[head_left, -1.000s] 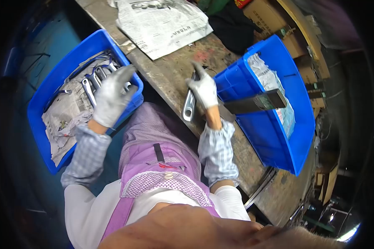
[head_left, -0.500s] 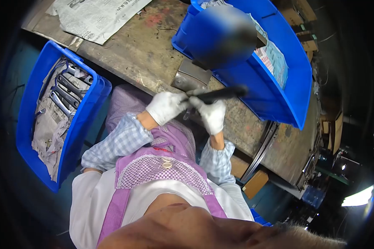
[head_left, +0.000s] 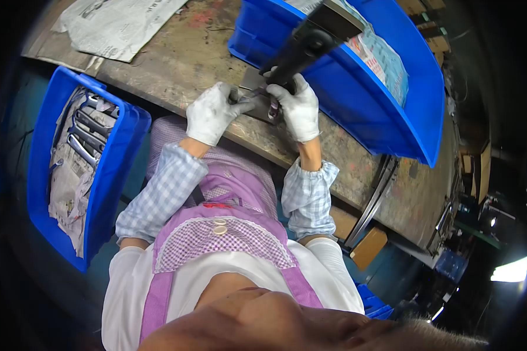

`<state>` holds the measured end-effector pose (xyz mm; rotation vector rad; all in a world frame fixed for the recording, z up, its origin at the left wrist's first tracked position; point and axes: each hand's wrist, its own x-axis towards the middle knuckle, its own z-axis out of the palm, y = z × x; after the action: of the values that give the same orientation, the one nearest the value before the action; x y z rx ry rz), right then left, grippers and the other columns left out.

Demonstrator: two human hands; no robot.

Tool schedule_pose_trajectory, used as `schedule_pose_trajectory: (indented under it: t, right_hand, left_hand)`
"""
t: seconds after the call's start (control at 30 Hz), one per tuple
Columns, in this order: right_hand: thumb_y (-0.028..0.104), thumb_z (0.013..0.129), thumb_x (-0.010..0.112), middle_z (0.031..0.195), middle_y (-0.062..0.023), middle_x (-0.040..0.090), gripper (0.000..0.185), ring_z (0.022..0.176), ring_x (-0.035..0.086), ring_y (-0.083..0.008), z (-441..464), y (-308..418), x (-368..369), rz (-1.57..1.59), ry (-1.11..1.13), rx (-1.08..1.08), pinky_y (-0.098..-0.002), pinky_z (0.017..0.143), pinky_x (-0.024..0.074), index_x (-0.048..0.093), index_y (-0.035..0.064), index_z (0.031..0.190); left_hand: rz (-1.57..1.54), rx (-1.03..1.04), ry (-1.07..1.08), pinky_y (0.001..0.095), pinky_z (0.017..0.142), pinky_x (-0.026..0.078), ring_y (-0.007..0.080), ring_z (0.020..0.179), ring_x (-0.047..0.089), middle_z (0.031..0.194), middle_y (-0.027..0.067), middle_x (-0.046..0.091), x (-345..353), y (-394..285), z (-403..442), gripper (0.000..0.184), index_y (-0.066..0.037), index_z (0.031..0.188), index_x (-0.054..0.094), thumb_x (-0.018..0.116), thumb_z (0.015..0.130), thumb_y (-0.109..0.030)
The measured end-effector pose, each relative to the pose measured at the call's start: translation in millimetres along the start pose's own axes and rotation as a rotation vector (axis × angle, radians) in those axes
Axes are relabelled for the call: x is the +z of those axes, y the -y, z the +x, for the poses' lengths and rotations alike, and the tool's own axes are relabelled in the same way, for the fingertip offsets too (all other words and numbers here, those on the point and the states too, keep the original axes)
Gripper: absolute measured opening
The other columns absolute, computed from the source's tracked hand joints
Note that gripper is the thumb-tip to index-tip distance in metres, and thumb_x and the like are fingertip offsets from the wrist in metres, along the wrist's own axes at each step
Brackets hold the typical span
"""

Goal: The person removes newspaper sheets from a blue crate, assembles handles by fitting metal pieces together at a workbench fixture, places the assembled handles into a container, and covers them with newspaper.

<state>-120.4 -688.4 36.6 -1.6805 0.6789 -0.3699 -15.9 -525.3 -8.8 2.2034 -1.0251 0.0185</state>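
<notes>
The right hand (head_left: 301,114) pinched a dark tool (head_left: 273,109) near the front edge of the bench (head_left: 164,76); the left hand (head_left: 212,114) curled half-closed, its hold unclear; open room stretched toward the newspaper (head_left: 117,26).

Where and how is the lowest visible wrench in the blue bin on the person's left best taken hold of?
Probably by the middle of its handle, from above: the wrench lies on newspaper, long and slim, with the bin walls rising around it.
</notes>
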Motion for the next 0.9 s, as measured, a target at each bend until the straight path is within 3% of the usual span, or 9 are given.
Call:
schedule_pose_trajectory:
  t: [0.1, 0.23, 0.4, 0.5, 0.57, 0.63, 0.7, 0.8, 0.9]
  right_hand:
    - [0.003, 0.086, 0.071, 0.100, -0.0058, 0.070, 0.031, 0.079, 0.063, -0.0129, -24, -16, -16, 0.326, -0.137, -0.094, -0.0260, 0.078, 0.0544, 0.063, -0.0012, 0.115]
    - [0.009, 0.071, 0.079, 0.099, -0.0113, 0.064, 0.045, 0.085, 0.066, -0.0255, -29, -41, 4, -0.696, -0.327, -0.494, -0.0323, 0.081, 0.0537, 0.067, 0.0085, 0.115]
    - [0.012, 0.084, 0.074, 0.097, -0.0142, 0.072, 0.035, 0.073, 0.067, -0.0167, -18, 19, 25, -0.208, -0.161, -0.031, -0.0293, 0.067, 0.0529, 0.066, -0.0043, 0.114]
    - [-0.005, 0.075, 0.062, 0.085, -0.0135, 0.072, 0.021, 0.073, 0.069, -0.0222, -19, 8, 69, -0.278, -0.184, -0.502, -0.0321, 0.068, 0.0534, 0.073, 0.0033, 0.091]
    - [-0.011, 0.067, 0.058, 0.087, -0.0127, 0.072, 0.032, 0.077, 0.070, -0.0245, -34, 22, 105, -0.082, 0.129, -0.520, -0.0318, 0.073, 0.0548, 0.072, 0.0050, 0.092]
    - [-0.013, 0.069, 0.056, 0.091, -0.0130, 0.073, 0.034, 0.083, 0.071, -0.0251, -33, 31, 122, -0.078, 0.361, -0.577, -0.0324, 0.077, 0.0549, 0.072, 0.0044, 0.094]
    - [-0.014, 0.076, 0.057, 0.103, -0.0145, 0.072, 0.038, 0.099, 0.070, -0.0265, -37, 47, 135, -0.129, 0.408, -0.687, -0.0337, 0.085, 0.0546, 0.071, 0.0050, 0.105]
    - [-0.010, 0.081, 0.060, 0.106, -0.0139, 0.072, 0.036, 0.101, 0.070, -0.0272, -29, 29, 126, -0.210, 0.368, -0.515, -0.0342, 0.088, 0.0542, 0.071, 0.0066, 0.111]
    - [0.005, 0.085, 0.063, 0.107, -0.0132, 0.072, 0.024, 0.097, 0.070, -0.0292, -16, 12, 127, -0.548, 0.455, -0.492, -0.0354, 0.084, 0.0557, 0.072, 0.0099, 0.107]
  left_hand:
    - [-0.009, -0.177, 0.133, 0.0410, 0.067, 0.053, 0.0297, 0.079, 0.068, 0.082, 0.0096, 0.068, 1, -10, 9, 0.046, -0.009, 0.077, 0.064, 0.079, 0.071, -0.052]
    - [0.026, -0.206, 0.183, 0.0405, 0.067, 0.053, 0.0291, 0.078, 0.068, 0.080, 0.0100, 0.068, -3, -16, 11, 0.044, -0.010, 0.077, 0.065, 0.079, 0.072, -0.051]
    - [0.086, 0.130, 0.147, 0.0361, 0.063, 0.053, 0.0248, 0.076, 0.068, 0.081, 0.0079, 0.069, 3, 14, -1, 0.041, -0.014, 0.091, 0.071, 0.068, 0.083, -0.053]
    - [-0.960, -0.587, 0.675, 0.0270, 0.058, 0.050, 0.0138, 0.072, 0.065, 0.080, 0.0042, 0.069, -62, 29, -10, 0.050, -0.011, 0.103, 0.070, 0.053, 0.096, -0.058]
    - [-1.503, -0.484, 0.585, 0.0243, 0.059, 0.047, 0.0102, 0.071, 0.062, 0.079, 0.0027, 0.067, -94, 26, -37, 0.053, -0.008, 0.103, 0.069, 0.051, 0.098, -0.057]
    - [-1.092, -0.331, 0.508, 0.0275, 0.071, 0.048, 0.0138, 0.080, 0.061, 0.086, 0.0061, 0.064, -109, 37, -56, 0.047, 0.002, 0.105, 0.064, 0.062, 0.097, -0.044]
    - [-0.729, -0.733, 0.645, 0.0333, 0.083, 0.050, 0.0189, 0.096, 0.061, 0.103, 0.0113, 0.066, -169, 40, -70, 0.054, 0.005, 0.114, 0.061, 0.070, 0.091, -0.042]
    - [-0.292, -0.551, -0.232, 0.0357, 0.070, 0.055, 0.0242, 0.082, 0.067, 0.088, 0.0130, 0.067, -196, 111, -121, 0.048, 0.002, 0.119, 0.063, 0.067, 0.092, -0.038]
    - [0.534, -0.884, -0.007, 0.0402, 0.065, 0.056, 0.0299, 0.075, 0.068, 0.084, 0.0161, 0.067, -244, 246, -132, 0.026, -0.012, 0.119, 0.066, 0.054, 0.097, -0.021]
